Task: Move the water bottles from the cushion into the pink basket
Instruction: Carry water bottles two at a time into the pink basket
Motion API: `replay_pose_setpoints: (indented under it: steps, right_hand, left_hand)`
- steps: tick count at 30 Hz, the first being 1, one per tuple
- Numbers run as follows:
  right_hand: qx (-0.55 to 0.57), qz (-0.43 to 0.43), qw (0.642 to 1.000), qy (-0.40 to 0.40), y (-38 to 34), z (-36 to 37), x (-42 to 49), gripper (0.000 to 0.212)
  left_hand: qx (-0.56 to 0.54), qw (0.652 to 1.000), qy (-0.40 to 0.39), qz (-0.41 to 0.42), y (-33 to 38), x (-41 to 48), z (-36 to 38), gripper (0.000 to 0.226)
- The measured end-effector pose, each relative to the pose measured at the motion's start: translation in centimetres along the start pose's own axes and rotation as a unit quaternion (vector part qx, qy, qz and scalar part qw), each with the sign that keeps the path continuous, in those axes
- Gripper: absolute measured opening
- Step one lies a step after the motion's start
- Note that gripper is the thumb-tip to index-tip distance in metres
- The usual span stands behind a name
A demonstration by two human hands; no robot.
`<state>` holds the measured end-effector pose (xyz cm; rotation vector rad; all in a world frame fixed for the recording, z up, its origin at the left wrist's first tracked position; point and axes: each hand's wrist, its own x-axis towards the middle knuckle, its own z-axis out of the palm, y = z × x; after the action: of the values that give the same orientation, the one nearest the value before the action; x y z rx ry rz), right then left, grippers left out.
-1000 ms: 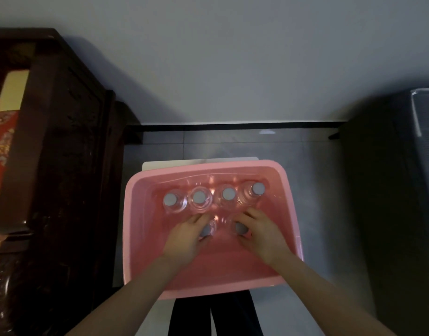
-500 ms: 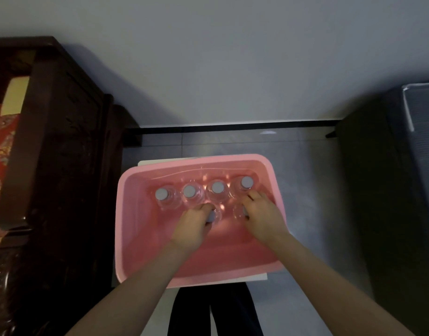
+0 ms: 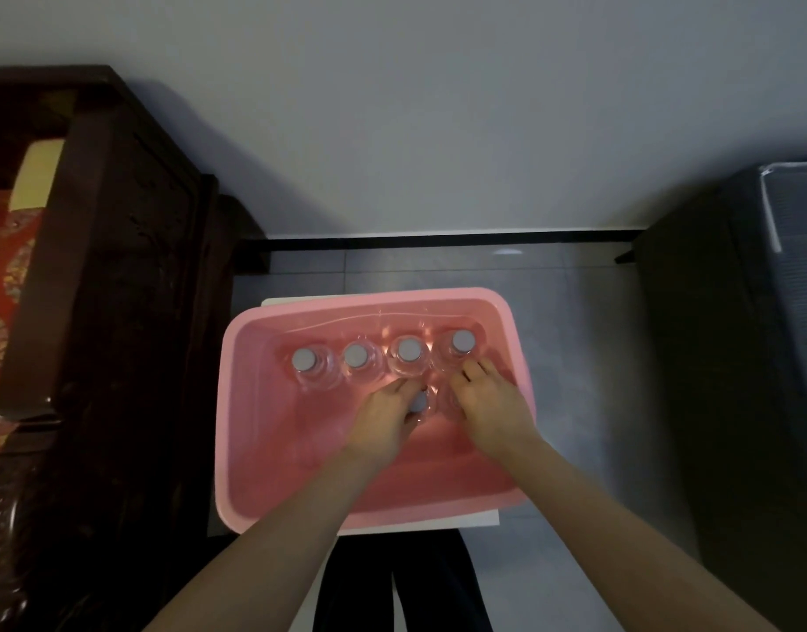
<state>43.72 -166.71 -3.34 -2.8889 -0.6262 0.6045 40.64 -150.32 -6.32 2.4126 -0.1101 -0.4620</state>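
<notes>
The pink basket (image 3: 251, 431) stands on a white board on the floor below me. Inside it, several clear water bottles (image 3: 407, 353) with grey caps stand upright in a row along the far wall. My left hand (image 3: 383, 421) grips another upright bottle (image 3: 419, 402) in front of that row; its grey cap shows between the fingers. My right hand (image 3: 488, 403) grips a bottle beside it, and that bottle (image 3: 448, 399) is mostly hidden under the hand. The cushion (image 3: 0, 285), red with a pattern, lies at the far left.
A dark carved wooden piece of furniture (image 3: 119, 312) stands close on the left of the basket. A dark cabinet (image 3: 730, 358) stands on the right. Grey tiled floor (image 3: 575, 312) runs to the white wall behind. My dark trouser legs (image 3: 392, 586) show below the basket.
Both hands have slid their two bottles farther back, up against the row at the far wall. The view has shifted, so the basket sits a little more to the left.
</notes>
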Motion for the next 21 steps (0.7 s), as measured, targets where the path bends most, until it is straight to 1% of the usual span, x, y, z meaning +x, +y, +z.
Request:
replay_pose_setpoints:
  steps: [3, 5, 7, 9, 11, 13, 16, 19, 21]
  right_hand:
    - [0.015, 0.015, 0.999, -0.039, 0.2, -0.2, 0.2, 0.038]
    - [0.044, 0.018, 0.997, -0.059, 0.3, -0.8, 0.1, 0.047]
    - [0.095, 0.026, 0.994, -0.057, 0.5, -2.3, 0.1, 0.051]
    - [0.153, 0.046, 0.987, -0.025, 0.6, -4.5, 0.1, 0.046]
    - [0.202, 0.058, 0.977, 0.035, 0.6, -6.8, 0.3, 0.039]
    - [0.214, 0.060, 0.969, 0.105, 0.1, -9.3, 0.6, 0.038]
    - [0.225, 0.021, 0.955, 0.189, -1.9, -13.3, 0.7, 0.040]
    - [0.235, -0.034, 0.945, 0.226, -4.9, -16.8, 0.6, 0.037]
    - [0.222, -0.066, 0.941, 0.247, -7.1, -18.4, 0.4, 0.035]
  left_hand:
    - [-0.022, 1.000, -0.011, -0.011, 0.0, -0.1, -0.4, 0.048]
    - [-0.024, 0.999, -0.023, -0.018, 0.0, -0.3, -1.2, 0.055]
    - [-0.014, 0.999, -0.027, -0.011, -0.1, -0.6, -2.8, 0.059]
    - [-0.013, 1.000, -0.007, -0.006, -0.2, -1.3, -5.1, 0.055]
    - [-0.028, 0.999, 0.046, -0.006, -0.1, -2.1, -7.9, 0.048]
    - [-0.033, 0.992, 0.121, -0.015, -0.1, -3.1, -10.9, 0.044]
    - [-0.036, 0.975, 0.218, -0.039, -0.3, -5.5, -15.8, 0.044]
    - [-0.037, 0.955, 0.288, -0.062, -1.0, -9.3, -20.4, 0.046]
    - [-0.028, 0.942, 0.324, -0.080, -1.7, -12.4, -22.8, 0.046]
